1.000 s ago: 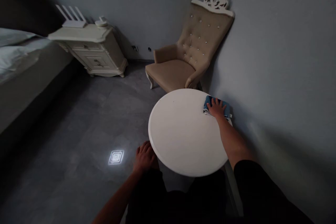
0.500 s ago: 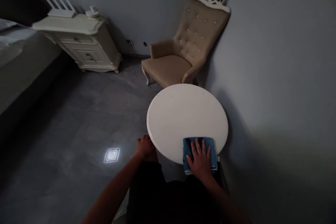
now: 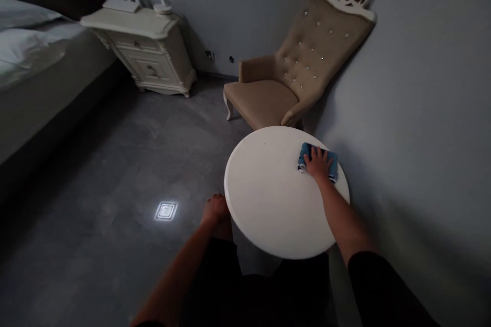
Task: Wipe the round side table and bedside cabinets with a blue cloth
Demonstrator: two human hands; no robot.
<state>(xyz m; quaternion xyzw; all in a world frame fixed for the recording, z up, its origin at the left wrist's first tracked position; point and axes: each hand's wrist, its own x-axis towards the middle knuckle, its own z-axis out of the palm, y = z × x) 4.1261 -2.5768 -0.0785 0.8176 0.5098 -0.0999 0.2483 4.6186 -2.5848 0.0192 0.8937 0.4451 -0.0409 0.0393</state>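
Note:
A folded blue cloth (image 3: pixel 332 161) with dark patches and a pale edge lies near the far right rim of the round white table (image 3: pixel 276 199). My right hand (image 3: pixel 319 162) rests flat on top of it with the fingers spread, the arm reaching across the table's right side. Beside the table's left edge, lower down, my left hand (image 3: pixel 216 208) rests on my knee. Its fingers are dim and bend out of sight, so their closure is unclear. A few tiny dark specks show near the table's far rim.
Just behind the table stands a tan tufted armchair (image 3: pixel 264 97). A white nightstand (image 3: pixel 153 69) holding a router (image 3: pixel 121 4) is at the back left, beside a bed (image 3: pixel 49 71). The grey wall (image 3: pixel 422 112) runs close along the right.
My right hand and the blue cloth have moved from the near edge of the table to its far right part. My left hand keeps its place. The view has shifted slightly left.

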